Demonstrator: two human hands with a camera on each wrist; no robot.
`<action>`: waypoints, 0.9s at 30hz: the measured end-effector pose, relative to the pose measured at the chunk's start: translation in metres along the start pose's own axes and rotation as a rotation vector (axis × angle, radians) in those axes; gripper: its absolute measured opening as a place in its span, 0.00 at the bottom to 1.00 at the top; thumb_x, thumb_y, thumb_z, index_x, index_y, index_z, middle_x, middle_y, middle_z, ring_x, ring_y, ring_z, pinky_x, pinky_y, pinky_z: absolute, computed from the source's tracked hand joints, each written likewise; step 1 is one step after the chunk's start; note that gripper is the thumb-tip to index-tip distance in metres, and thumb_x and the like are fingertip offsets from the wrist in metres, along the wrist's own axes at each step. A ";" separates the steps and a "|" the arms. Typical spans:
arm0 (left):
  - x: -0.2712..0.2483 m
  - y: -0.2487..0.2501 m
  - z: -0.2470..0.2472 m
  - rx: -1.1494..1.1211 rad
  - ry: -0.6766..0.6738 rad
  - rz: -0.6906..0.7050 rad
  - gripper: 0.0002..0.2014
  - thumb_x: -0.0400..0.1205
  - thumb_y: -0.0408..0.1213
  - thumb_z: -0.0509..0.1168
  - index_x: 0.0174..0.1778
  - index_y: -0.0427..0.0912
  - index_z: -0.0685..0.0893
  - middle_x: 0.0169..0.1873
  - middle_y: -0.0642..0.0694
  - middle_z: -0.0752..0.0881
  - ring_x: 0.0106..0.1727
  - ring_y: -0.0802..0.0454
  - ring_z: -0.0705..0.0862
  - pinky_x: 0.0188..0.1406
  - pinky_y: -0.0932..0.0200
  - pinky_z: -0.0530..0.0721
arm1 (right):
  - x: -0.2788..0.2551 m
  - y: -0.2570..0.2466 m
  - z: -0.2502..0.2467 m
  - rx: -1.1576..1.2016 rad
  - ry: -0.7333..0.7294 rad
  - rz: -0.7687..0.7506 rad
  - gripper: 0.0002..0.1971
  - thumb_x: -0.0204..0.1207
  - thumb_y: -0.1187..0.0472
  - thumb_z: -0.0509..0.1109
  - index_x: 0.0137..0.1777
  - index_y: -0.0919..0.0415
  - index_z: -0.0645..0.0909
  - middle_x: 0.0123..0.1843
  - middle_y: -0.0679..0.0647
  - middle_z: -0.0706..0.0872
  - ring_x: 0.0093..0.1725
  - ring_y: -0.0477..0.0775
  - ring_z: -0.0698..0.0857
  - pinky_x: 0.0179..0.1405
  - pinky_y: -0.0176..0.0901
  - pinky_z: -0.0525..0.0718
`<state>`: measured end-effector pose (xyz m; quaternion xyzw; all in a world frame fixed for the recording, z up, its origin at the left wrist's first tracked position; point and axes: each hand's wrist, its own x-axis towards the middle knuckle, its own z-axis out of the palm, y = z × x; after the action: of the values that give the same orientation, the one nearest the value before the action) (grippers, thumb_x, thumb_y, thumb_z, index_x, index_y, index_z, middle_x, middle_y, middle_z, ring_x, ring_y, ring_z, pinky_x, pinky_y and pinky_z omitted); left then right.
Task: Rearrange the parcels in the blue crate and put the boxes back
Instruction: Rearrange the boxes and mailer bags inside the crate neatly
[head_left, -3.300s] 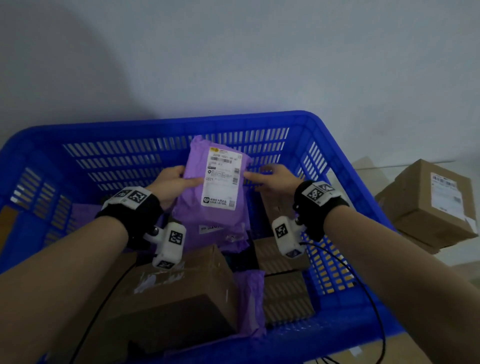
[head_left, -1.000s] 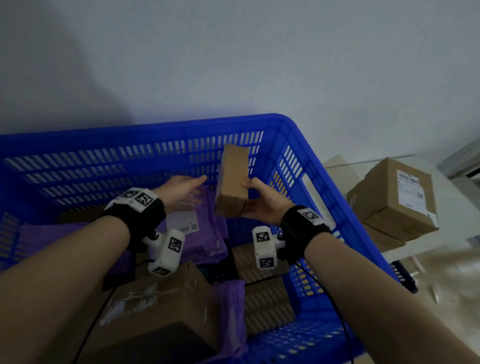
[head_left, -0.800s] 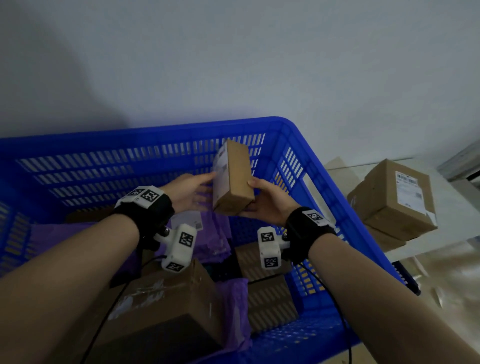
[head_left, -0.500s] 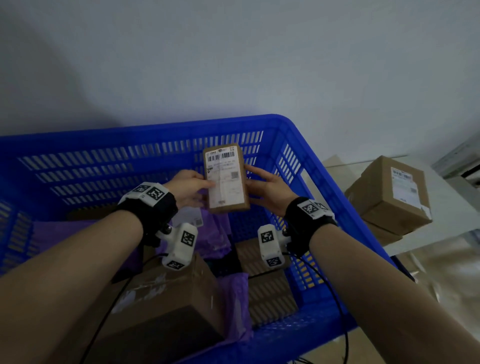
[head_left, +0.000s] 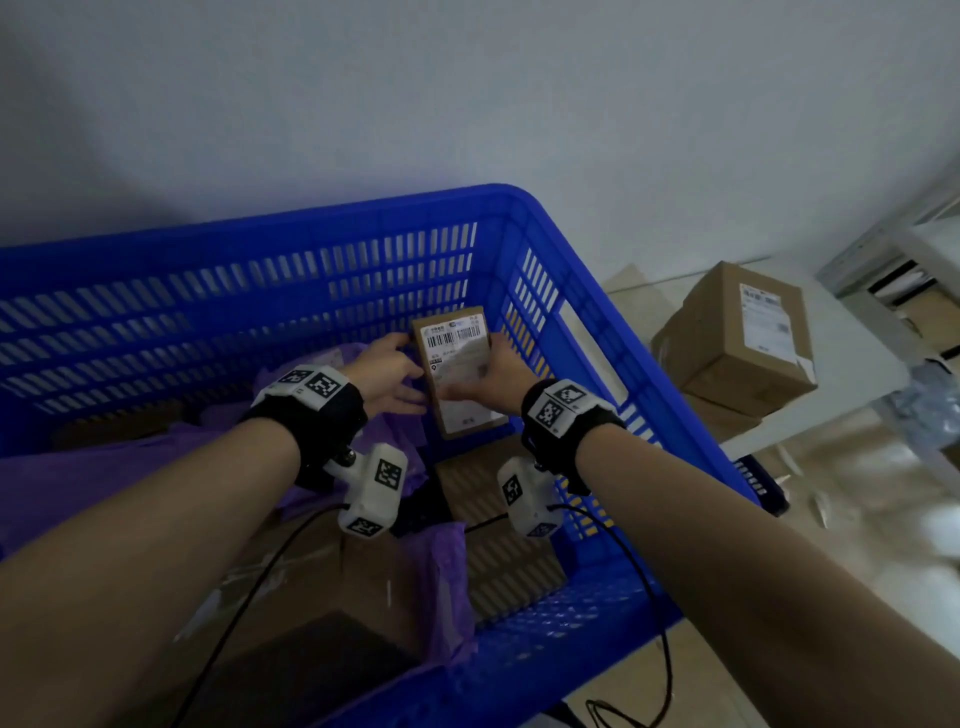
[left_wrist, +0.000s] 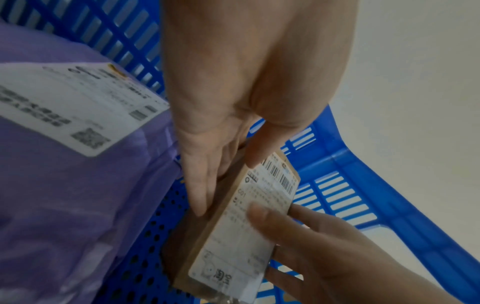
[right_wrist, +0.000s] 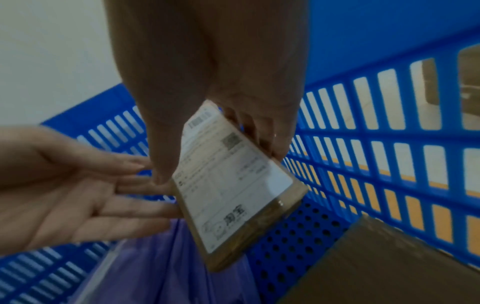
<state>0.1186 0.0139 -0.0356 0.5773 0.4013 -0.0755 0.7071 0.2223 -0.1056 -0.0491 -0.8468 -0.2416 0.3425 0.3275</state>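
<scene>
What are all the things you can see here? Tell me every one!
Crate: one, blue, slotted walls, against the wall.
Small box: one, brown with white label, held in the crate's far right corner.
Mailer bags: at least two, purple, inside the crate.
Other boxes in crate: at least two, brown.
Outside boxes: two stacked, brown, right of the crate.
Left hand: fingers straight, touching the small box.
Right hand: grips the small box.

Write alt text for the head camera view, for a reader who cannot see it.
Two hands, left hand and right hand, hold a small cardboard box, label up, low inside a blue crate, beside purple mailer bags and other boxes. Outside the crate, to the right, stands a larger labelled cardboard box.
</scene>
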 end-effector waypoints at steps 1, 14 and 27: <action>0.002 0.000 0.002 0.006 -0.016 -0.009 0.31 0.84 0.21 0.53 0.81 0.48 0.59 0.70 0.33 0.77 0.60 0.29 0.82 0.58 0.38 0.81 | 0.003 0.001 0.003 -0.031 0.000 0.033 0.49 0.62 0.54 0.83 0.77 0.64 0.58 0.72 0.61 0.74 0.71 0.60 0.75 0.67 0.47 0.75; 0.048 -0.013 0.009 0.066 -0.025 -0.131 0.28 0.85 0.21 0.53 0.81 0.46 0.62 0.74 0.37 0.73 0.73 0.38 0.74 0.60 0.39 0.77 | 0.046 0.014 0.028 -0.283 0.062 0.331 0.64 0.63 0.54 0.82 0.82 0.63 0.33 0.84 0.65 0.44 0.83 0.69 0.51 0.79 0.62 0.60; 0.074 -0.028 -0.003 0.275 0.064 -0.202 0.19 0.83 0.24 0.56 0.67 0.42 0.80 0.52 0.40 0.79 0.54 0.47 0.77 0.46 0.55 0.79 | 0.082 0.027 0.046 -0.424 -0.019 0.407 0.64 0.63 0.46 0.81 0.82 0.62 0.34 0.83 0.66 0.48 0.81 0.69 0.56 0.74 0.65 0.66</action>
<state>0.1511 0.0339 -0.1052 0.6274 0.4655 -0.1819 0.5971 0.2466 -0.0543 -0.1282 -0.9241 -0.1360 0.3510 0.0653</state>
